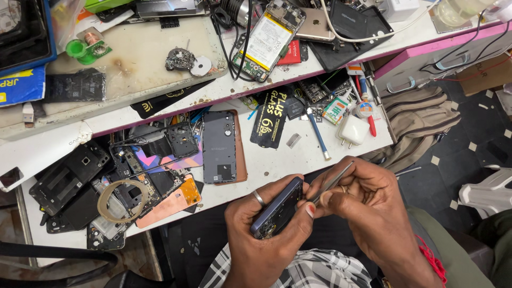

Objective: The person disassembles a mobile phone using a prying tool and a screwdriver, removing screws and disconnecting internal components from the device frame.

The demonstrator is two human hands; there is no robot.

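Observation:
My left hand (264, 229) grips a dark phone body (277, 209), tilted on edge over my lap; a ring shows on one finger. My right hand (360, 200) pinches a thin metal tool (333, 183) whose lower tip meets the phone's upper edge. Both hands are close together below the open drawer's front edge. What lies under the tool's tip is hidden by my fingers.
An open white drawer (277, 160) holds a grey phone back (218, 146), black frames, a tape roll (124, 200), a blue-handled tool (318, 134) and a white charger plug (352, 130). Above, the workbench (154, 50) carries an opened phone with battery (269, 40). A white chair (488, 192) stands right.

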